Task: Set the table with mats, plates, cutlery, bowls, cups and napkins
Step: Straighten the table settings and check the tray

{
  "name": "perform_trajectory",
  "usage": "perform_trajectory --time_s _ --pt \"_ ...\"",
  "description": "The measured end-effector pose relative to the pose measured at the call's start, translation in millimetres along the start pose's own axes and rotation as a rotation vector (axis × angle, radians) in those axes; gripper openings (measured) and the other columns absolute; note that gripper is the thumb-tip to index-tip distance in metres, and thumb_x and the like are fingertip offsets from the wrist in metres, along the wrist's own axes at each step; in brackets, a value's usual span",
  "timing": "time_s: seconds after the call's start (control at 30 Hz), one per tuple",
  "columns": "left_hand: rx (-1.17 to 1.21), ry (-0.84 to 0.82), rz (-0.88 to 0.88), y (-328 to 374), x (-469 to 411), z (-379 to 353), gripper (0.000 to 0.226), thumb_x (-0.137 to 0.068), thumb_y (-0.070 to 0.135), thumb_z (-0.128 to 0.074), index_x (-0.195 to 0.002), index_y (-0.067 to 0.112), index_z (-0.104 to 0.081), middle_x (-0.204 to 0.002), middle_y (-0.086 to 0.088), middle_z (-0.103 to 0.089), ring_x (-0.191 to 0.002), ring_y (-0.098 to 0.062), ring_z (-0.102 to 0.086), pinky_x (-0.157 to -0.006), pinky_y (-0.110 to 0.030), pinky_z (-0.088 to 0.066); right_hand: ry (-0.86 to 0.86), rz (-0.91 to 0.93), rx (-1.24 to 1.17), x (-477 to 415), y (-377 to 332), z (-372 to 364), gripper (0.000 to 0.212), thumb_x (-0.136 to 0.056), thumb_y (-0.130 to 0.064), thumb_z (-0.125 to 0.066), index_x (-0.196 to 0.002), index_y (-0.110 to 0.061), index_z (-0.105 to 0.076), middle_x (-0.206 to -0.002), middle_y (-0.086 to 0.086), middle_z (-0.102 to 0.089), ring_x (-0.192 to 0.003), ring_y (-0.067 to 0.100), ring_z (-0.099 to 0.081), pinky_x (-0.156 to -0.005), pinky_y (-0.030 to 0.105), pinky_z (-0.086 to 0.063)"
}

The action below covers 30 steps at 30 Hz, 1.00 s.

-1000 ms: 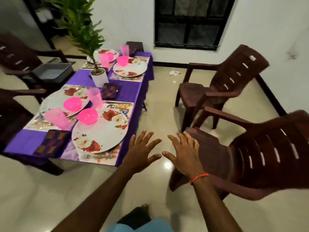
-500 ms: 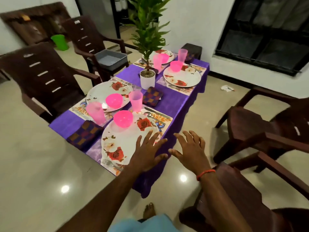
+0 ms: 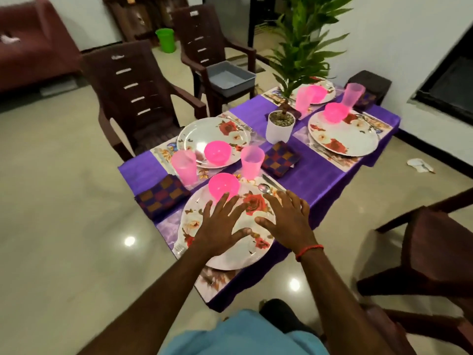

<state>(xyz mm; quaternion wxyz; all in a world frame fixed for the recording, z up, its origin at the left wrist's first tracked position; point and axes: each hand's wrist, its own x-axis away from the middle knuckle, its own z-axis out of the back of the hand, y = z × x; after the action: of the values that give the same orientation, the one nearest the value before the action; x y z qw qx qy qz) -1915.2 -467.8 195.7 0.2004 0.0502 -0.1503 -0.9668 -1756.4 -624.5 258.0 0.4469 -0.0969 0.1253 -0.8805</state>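
A purple-clothed table carries several place settings. Each has a floral mat, a white plate with red roses, a pink bowl and a pink cup. The nearest plate has a pink bowl at its far edge, a pink cup behind it and a spoon on its right. Checked napkins lie at the left and in the middle. My left hand and my right hand are held over the nearest plate, fingers spread, holding nothing.
A potted plant stands mid-table. Brown plastic chairs flank it: two on the far left, one holding a grey tub, and one at the right. A green bucket sits by the back wall. Paper litter lies on the floor.
The view has swung left over the table. Both spread hands have moved from beside the table edge to above the nearest plate.
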Motion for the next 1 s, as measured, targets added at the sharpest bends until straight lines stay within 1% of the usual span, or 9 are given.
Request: perform_trajectory --time_s 0.17,0.27,0.33,0.43,0.53,0.63,0.73,0.83,1.0 --pt "0.019 0.093 0.145 -18.3 -6.8 3.6 0.076 -0.095 0.079 -0.024 -0.160 0.039 -0.022 -0.171 0.006 -0.017 -0.159 -0.021 -0.006 -0.123 -0.062 -0.009 -0.042 0.135 0.048 -59.4 -6.7 2.8 0.078 -0.084 -0.077 -0.034 -0.150 -0.036 -0.037 -0.161 0.004 -0.032 -0.150 0.030 -0.018 -0.117 0.052 -0.013" --pt "0.000 0.110 0.252 -26.2 -12.2 4.9 0.078 -0.095 0.079 -0.026 -0.161 0.037 -0.023 -0.171 0.006 -0.018 -0.159 -0.022 -0.006 -0.123 -0.062 -0.011 -0.060 0.219 0.075 -90.6 -3.9 -2.4 0.085 -0.076 -0.082 -0.025 -0.146 -0.037 -0.044 -0.155 0.006 -0.039 -0.146 0.031 -0.025 -0.114 0.051 -0.017" --pt "-0.006 0.126 0.336 -26.4 -12.9 3.4 0.081 -0.094 0.080 -0.024 -0.161 0.035 -0.025 -0.171 0.005 -0.018 -0.159 -0.022 -0.007 -0.124 -0.061 -0.010 -0.079 0.279 0.077 -108.3 -0.4 -6.5 0.082 -0.076 -0.083 -0.029 -0.143 -0.039 -0.048 -0.152 0.006 -0.043 -0.144 0.031 -0.029 -0.113 0.052 -0.019" --pt "-0.011 0.148 0.428 -24.8 -10.6 -0.4 0.082 -0.093 0.082 -0.021 -0.159 0.033 -0.029 -0.170 0.004 -0.019 -0.159 -0.023 -0.008 -0.123 -0.061 -0.012 -0.166 0.301 0.082 -124.1 5.0 -9.8 0.066 -0.087 -0.073 -0.048 -0.143 -0.037 -0.048 -0.154 0.005 -0.039 -0.146 0.030 -0.023 -0.115 0.051 -0.016" --pt "-0.052 0.173 0.611 -21.7 -2.6 -12.1 0.078 -0.092 0.081 -0.029 -0.150 0.030 -0.045 -0.165 0.002 -0.034 -0.153 -0.026 -0.027 -0.116 -0.059 -0.028 -0.230 0.316 0.093 -134.4 16.2 -22.3 0.055 -0.085 -0.062 -0.054 -0.132 -0.033 -0.058 -0.145 0.005 -0.047 -0.138 0.032 -0.033 -0.112 0.050 -0.026" --pt "-0.161 0.174 0.852 -13.8 16.4 -19.6 0.060 -0.091 0.073 -0.047 -0.132 0.031 -0.060 -0.149 0.001 -0.054 -0.133 -0.030 -0.050 -0.102 -0.054 -0.041 -0.333 0.287 0.102 -134.4 31.9 -42.6 0.049 -0.080 -0.058 -0.053 -0.122 -0.033 -0.060 -0.134 0.006 -0.055 -0.128 0.032 -0.045 -0.110 0.050 -0.036" --pt "-0.171 0.089 1.077 -9.5 32.5 -23.0 0.054 -0.090 0.068 -0.053 -0.124 0.028 -0.064 -0.127 -0.001 -0.065 -0.115 -0.031 -0.059 -0.093 -0.050 -0.045 -0.390 0.254 0.088 -129.3 49.2 -59.1 0.056 -0.090 -0.042 -0.065 -0.141 -0.026 -0.048 -0.153 0.016 -0.038 -0.135 0.038 -0.042 -0.110 0.047 -0.040" --pt "-0.143 0.050 1.179 -9.6 41.4 -29.7 0.055 -0.087 0.070 -0.052 -0.112 0.023 -0.066 -0.108 -0.004 -0.067 -0.096 -0.031 -0.065 -0.087 -0.047 -0.050 -0.429 0.238 0.006 -126.1 59.3 -68.6 0.058 -0.093 -0.025 -0.065 -0.147 -0.024 -0.044 -0.162 0.017 -0.022 -0.138 0.039 -0.043 -0.113 0.045 -0.040" --pt "0.014 0.137 1.225 -14.3 46.3 -34.1 0.040 -0.093 0.046 -0.064 -0.116 0.014 -0.067 -0.110 -0.010 -0.068 -0.091 -0.030 -0.067 -0.083 -0.044 -0.058 -0.459 0.292 -0.074 -130.8 68.5 -74.0 0.061 -0.097 -0.006 -0.053 -0.152 -0.028 -0.038 -0.163 0.017 -0.016 -0.139 0.039 -0.043 -0.114 0.043 -0.037"
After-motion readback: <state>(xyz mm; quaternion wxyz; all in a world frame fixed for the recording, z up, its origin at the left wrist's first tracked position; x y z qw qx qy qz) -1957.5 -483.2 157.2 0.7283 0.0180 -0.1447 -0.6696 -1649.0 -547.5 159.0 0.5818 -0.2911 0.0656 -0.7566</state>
